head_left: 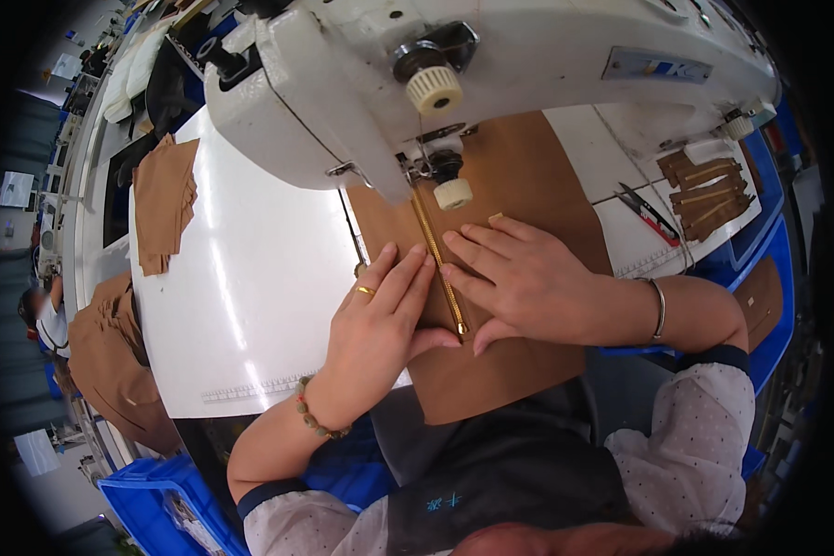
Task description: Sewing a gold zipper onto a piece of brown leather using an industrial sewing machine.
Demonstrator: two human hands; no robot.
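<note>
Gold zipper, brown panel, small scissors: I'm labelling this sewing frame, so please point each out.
gold zipper (438, 267), head view, mid-length of its teeth between the hands.
brown panel (519, 167), head view, bare upper part beyond the fingers.
small scissors (647, 213), head view, middle of the blades.

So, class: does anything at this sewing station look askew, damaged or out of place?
Nothing stands out. Both hands, left and right, press flat beside the brass zipper on the brown panel, which lies smooth under the sewing machine.
</note>
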